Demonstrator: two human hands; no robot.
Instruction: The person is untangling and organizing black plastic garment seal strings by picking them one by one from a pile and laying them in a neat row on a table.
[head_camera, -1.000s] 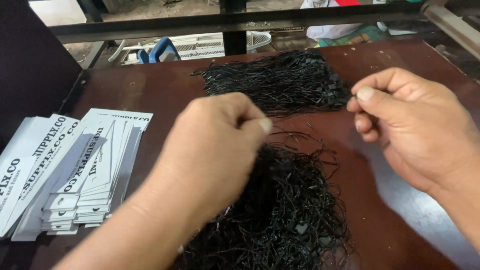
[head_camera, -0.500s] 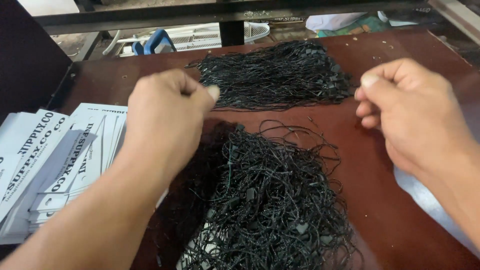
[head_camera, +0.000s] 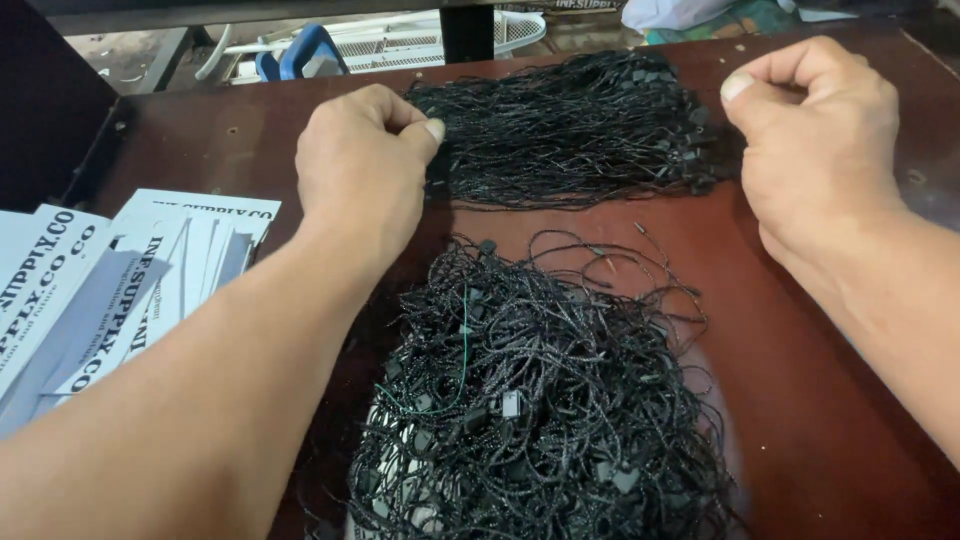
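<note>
A neat bundle of black tag strings (head_camera: 570, 130) lies across the far part of the dark red table (head_camera: 800, 330). My left hand (head_camera: 365, 160) pinches thumb against forefinger on strands at the bundle's left end. At the bundle's right end my right hand (head_camera: 815, 140) is closed, thumb pressed on the forefinger; what it pinches is too thin to see clearly. A larger loose tangle of black strings (head_camera: 540, 400) with small plastic locks lies nearer to me, between my forearms.
A stack of white and grey printed paper tags (head_camera: 120, 290) is fanned out at the table's left edge. Beyond the table's far edge are a white wire rack (head_camera: 420, 40) and a blue handle (head_camera: 305, 50).
Both hands have moved away from me, from above the loose tangle to the two ends of the far bundle. The left hand went left and the hands spread apart.
</note>
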